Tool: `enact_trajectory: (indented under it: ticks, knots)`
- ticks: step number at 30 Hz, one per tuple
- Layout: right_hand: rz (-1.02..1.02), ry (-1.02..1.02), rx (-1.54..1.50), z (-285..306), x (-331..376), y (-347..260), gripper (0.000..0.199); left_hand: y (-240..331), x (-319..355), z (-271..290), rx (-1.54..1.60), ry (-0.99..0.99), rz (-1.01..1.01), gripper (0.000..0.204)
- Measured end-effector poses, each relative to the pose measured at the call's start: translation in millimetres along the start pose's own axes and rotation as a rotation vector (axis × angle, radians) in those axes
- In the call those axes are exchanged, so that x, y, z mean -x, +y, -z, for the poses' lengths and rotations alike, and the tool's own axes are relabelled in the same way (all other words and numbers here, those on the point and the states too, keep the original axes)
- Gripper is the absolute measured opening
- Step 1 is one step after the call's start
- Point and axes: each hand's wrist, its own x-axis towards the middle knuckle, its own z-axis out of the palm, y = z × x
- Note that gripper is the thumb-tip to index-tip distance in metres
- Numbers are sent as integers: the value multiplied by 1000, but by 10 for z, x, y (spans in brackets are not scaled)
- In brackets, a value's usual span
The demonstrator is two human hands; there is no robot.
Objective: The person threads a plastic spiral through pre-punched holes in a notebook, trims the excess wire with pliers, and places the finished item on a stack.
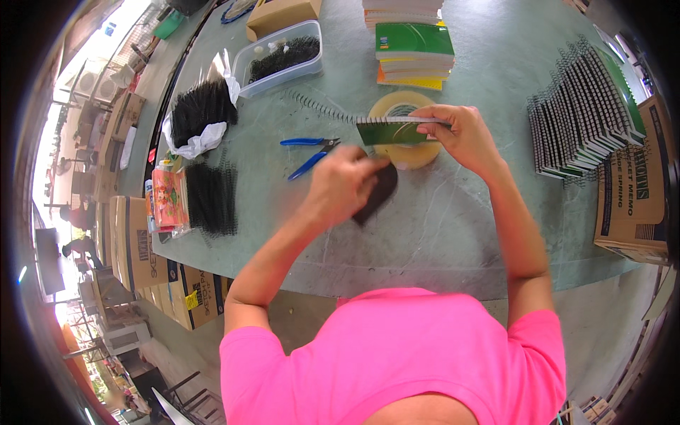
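Observation:
My right hand (pixel 460 134) grips a small green-covered notepad (pixel 393 131) edge-on above the grey-green table (pixel 439 234). A black wire spiral (pixel 322 108) sticks out from the notepad's left end toward the far left. My left hand (pixel 340 188) is closed on a dark flat cover piece (pixel 379 195), just below and left of the notepad. A roll of clear tape (pixel 407 106) lies on the table behind the notepad. Blue-handled pliers (pixel 308 152) rest on the table just left of my left hand.
Stacked spiral-bound notepads (pixel 581 117) lean in a row at the right beside a cardboard box (pixel 634 195). A pile of unbound pads (pixel 414 53) stands at the back. Black spirals fill a clear tub (pixel 280 60), a plastic bag (pixel 202 110) and a loose heap (pixel 212 198) on the left.

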Motion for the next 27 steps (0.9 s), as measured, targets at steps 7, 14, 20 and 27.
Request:
enact_trajectory:
  ticks: [7,14,20,27]
  knots:
    - [8,4,80,95,42,42,20,16,-187,167,2,325,86,36]
    - [25,12,50,37,81,60,20,72,-327,98,37,498,72,39]
    - [0,57,-62,168,59,226,18,194,-500,363,285,772,135,33]
    - [-154,63,-357,155,92,208,23,233,-460,-31,121,401,-3,38]
